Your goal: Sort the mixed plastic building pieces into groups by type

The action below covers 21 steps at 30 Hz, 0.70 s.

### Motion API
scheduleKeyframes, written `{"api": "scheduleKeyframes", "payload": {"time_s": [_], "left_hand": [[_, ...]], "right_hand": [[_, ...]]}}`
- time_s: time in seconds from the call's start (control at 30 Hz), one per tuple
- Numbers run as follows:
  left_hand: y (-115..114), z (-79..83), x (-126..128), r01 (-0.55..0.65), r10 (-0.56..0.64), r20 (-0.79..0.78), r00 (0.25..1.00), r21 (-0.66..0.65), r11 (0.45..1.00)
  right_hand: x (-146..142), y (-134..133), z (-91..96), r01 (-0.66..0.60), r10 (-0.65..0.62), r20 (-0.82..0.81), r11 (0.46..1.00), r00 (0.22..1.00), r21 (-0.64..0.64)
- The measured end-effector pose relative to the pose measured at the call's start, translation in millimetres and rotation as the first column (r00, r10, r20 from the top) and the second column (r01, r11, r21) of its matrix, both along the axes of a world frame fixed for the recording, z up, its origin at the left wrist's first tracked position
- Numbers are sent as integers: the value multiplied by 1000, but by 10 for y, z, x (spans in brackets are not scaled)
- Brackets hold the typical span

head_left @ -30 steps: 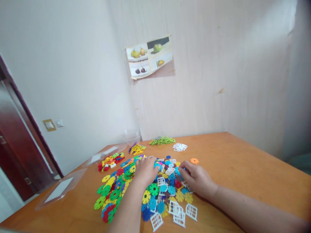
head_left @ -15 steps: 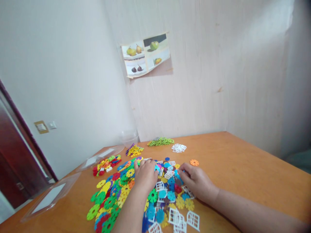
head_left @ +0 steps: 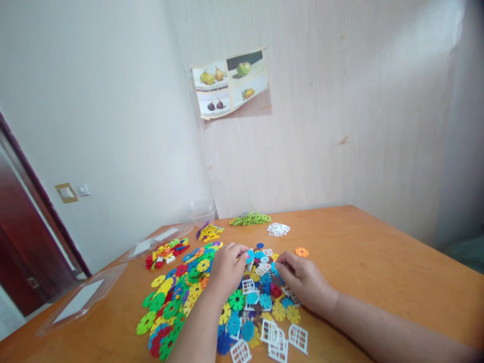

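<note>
A big heap of coloured plastic snowflake discs [head_left: 181, 297] and white window-shaped pieces [head_left: 272, 335] covers the middle of the wooden table [head_left: 378, 262]. My left hand [head_left: 226, 267] rests on the heap, its fingertips pinching at small pieces near the far side. My right hand [head_left: 304, 282] lies on the right part of the heap, fingers curled over blue and white pieces. I cannot tell whether either hand has a piece in its grip. A single orange disc [head_left: 301, 251] lies apart, just right of my right hand.
Sorted small piles sit farther back: red and mixed pieces [head_left: 165, 252], yellow pieces [head_left: 209, 232], green pieces [head_left: 250, 219], white pieces [head_left: 278, 229]. A clear tub [head_left: 202, 210] and clear lids [head_left: 81, 301] lie at the left. A fruit picture [head_left: 229, 83] hangs on the wall.
My left hand's fingers have drawn together into a pinch at the far side of the heap. My right hand has barely shifted. The view has moved slightly.
</note>
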State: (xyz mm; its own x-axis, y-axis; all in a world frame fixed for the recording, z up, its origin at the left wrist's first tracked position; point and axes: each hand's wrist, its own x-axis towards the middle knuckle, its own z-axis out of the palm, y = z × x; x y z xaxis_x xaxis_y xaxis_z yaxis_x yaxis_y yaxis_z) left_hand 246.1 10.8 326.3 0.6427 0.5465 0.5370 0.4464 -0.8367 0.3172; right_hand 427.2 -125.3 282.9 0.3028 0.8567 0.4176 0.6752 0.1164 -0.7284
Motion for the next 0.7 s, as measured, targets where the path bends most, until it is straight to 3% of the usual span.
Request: {"api": "scheduleKeyframes", "payload": {"time_s": [0.2,0.33,0.5,0.6,0.7], "left_hand": [[-322,44,133,180,-177,135,975,-14,984],[-422,19,191,238,-234,155,960,-3,971],[-250,-4,90,110,-109,224,968,7,994],[-188,0,36,39,-45,172,984,40,998],[-277,10,59,36,-44,80,996,97,995]], "right_hand": [[-82,-7,42,-23,24,-3,986,1000,164],[-69,12,52,-97,103,-35,984,994,150],[288,105,19,138,-126,-87,980,988,141],[619,148,-38,323,-323,-5,946,946,-18],[876,165,-96,407,-394,109,900,913,-156]]}}
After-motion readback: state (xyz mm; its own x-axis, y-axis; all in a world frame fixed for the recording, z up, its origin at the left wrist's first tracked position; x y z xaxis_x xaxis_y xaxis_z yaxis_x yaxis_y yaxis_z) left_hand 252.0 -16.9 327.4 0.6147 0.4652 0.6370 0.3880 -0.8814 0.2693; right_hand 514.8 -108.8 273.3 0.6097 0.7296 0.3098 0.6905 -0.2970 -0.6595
